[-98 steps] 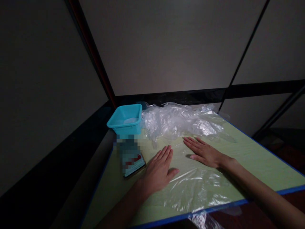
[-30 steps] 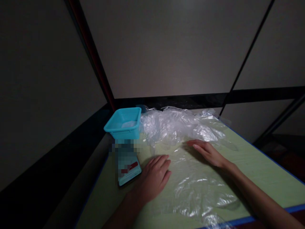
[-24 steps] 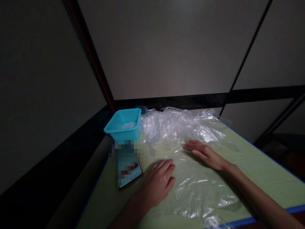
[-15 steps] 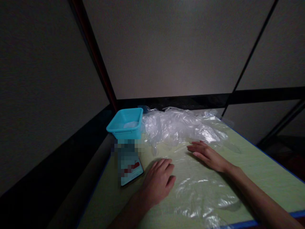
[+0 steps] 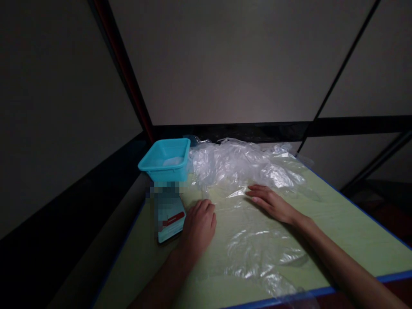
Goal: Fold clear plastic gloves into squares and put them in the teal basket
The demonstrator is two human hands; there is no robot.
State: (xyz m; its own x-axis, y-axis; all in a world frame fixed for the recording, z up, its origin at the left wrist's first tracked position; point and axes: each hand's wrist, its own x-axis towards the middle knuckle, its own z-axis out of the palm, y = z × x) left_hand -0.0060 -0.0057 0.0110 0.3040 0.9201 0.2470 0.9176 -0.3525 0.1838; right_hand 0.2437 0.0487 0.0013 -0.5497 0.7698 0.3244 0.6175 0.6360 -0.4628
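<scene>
A clear plastic bag lies spread out on the pale green table, and its near end hangs over the front edge. My left hand rests palm down at the bag's left side, close to a phone. Its fingers are bent loosely and hold nothing that I can see; their tips are partly hidden. On the bag's far right part lies my right hand, fingers stretched to the left, the thumb a little apart. A bright crease runs through the film by its fingertips.
Behind the hands is a heap of crumpled clear plastic bags. A turquoise basket with something pale inside stands at the back left. Blue tape lines the table's edges. Panelled walls rise behind and at the left.
My left hand has slid left, nearer to the phone, with its thumb drawn in. My right hand has shifted only slightly. The whole view has moved a little.
</scene>
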